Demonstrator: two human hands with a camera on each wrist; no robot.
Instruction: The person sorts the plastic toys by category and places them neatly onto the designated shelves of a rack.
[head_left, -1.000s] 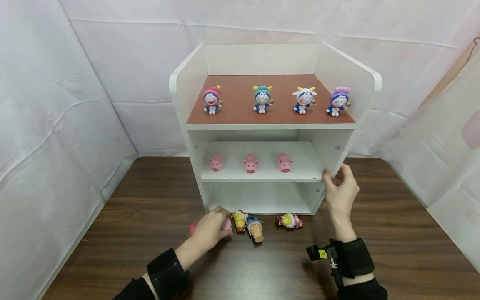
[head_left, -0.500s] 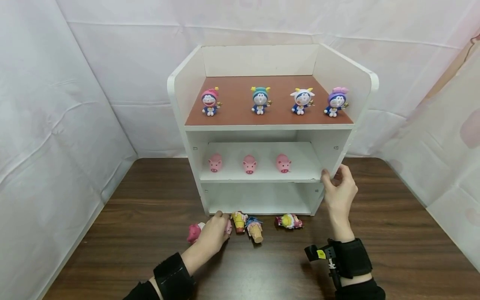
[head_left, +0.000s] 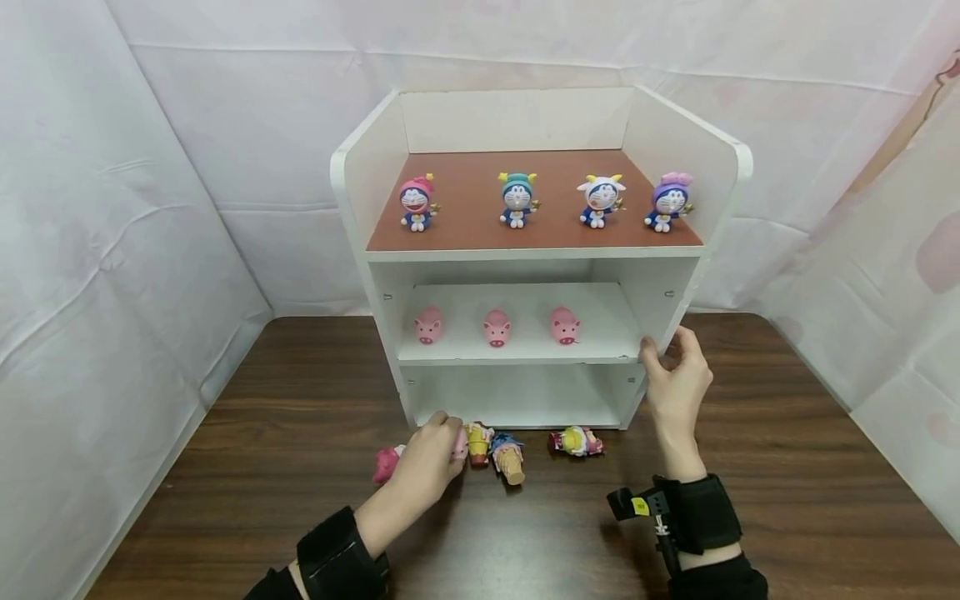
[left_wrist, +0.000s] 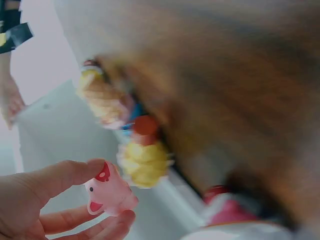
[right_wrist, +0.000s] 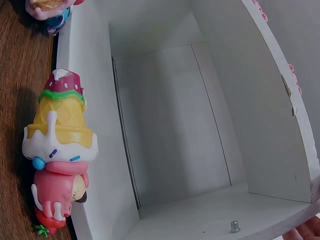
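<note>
My left hand (head_left: pixel 429 457) pinches a small pink pig figurine (left_wrist: pixel 112 195) between thumb and fingers, low in front of the white shelf unit (head_left: pixel 517 256). My fingers partly hide the pig in the head view. Just right of it lie a yellow ice-cream-cone figurine (head_left: pixel 478 443) and a blue-and-tan cone figurine (head_left: pixel 509 460). A pink-and-white figurine (head_left: pixel 387 463) lies left of the hand, partly covered by it. My right hand (head_left: pixel 677 385) holds the right side panel of the unit at middle-shelf height, thumb on its front edge.
Three pink pigs (head_left: pixel 497 328) stand on the middle shelf. Several blue cat figurines in hats (head_left: pixel 517 200) stand along the brown top shelf. Another cone figurine (right_wrist: pixel 62 125) lies on the wooden table (head_left: pixel 247 483) against the unit's base. White cloth (head_left: pixel 97 250) hangs around the table.
My left hand has shifted slightly with the pig, uncovering more of the pink-and-white figurine at its left. The right hand keeps its hold on the side panel. The head view has drifted a little.
</note>
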